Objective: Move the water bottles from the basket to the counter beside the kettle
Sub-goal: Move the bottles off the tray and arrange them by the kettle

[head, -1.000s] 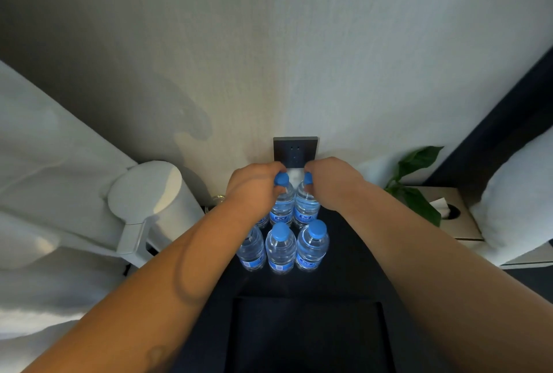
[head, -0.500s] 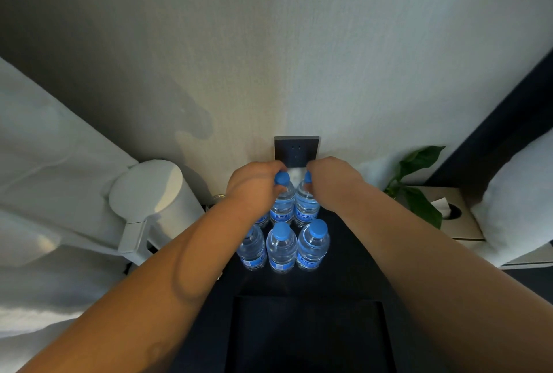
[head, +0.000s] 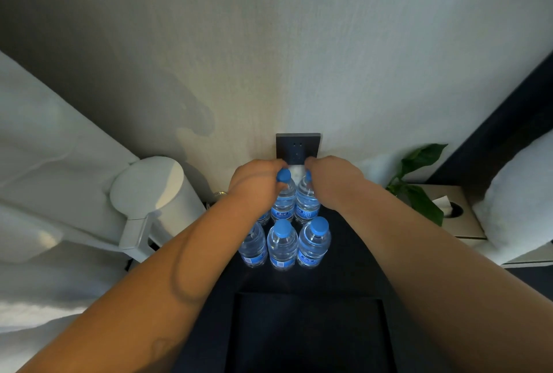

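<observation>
Clear blue-capped plastic water bottles [head: 282, 203] sit unmoved on the dark bench [head: 353, 253]; fingers of left hand [head: 257, 182] and right hand [head: 332, 178] still grasp two far ones; release looks due.

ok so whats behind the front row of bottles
Two more upright: the left hand grips the middle bottle by its top, the right hand the right bottle. A third bottle is mostly covered by the left wrist. The front row hides their bases.

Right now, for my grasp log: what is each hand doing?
Left hand: holds the middle back bottle by its neck.
Right hand: holds the right back bottle by its neck.
</observation>
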